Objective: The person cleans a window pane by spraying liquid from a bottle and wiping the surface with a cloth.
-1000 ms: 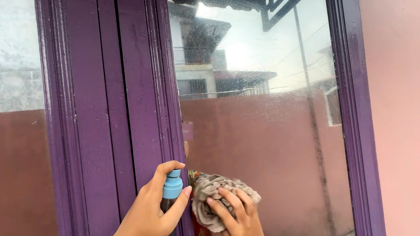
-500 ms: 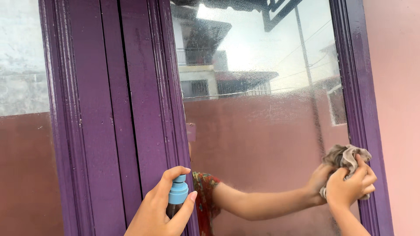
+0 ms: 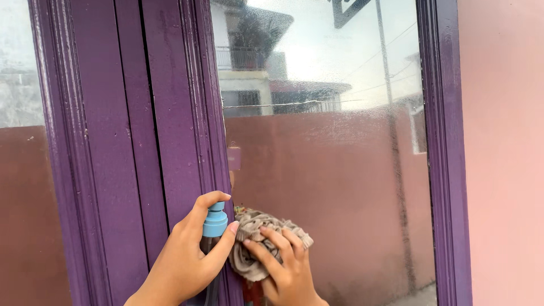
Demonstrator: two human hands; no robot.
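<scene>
My left hand [image 3: 184,258] grips a spray bottle with a light blue nozzle [image 3: 215,222], index finger curled over its top, held against the purple window frame [image 3: 170,124]. My right hand [image 3: 283,269] presses a crumpled grey-brown cloth [image 3: 249,241] onto the glass pane [image 3: 328,158] at its lower left, right beside the bottle. The glass is misted and reflects buildings, sky and a reddish wall.
The right purple frame post [image 3: 447,170] borders a pink wall [image 3: 504,141]. A second glass pane [image 3: 25,170] lies left of the wide central frame.
My right hand swept the cloth from the pane's right edge back to its lower left, next to the bottle. The view shifted slightly; the left hand kept its grip.
</scene>
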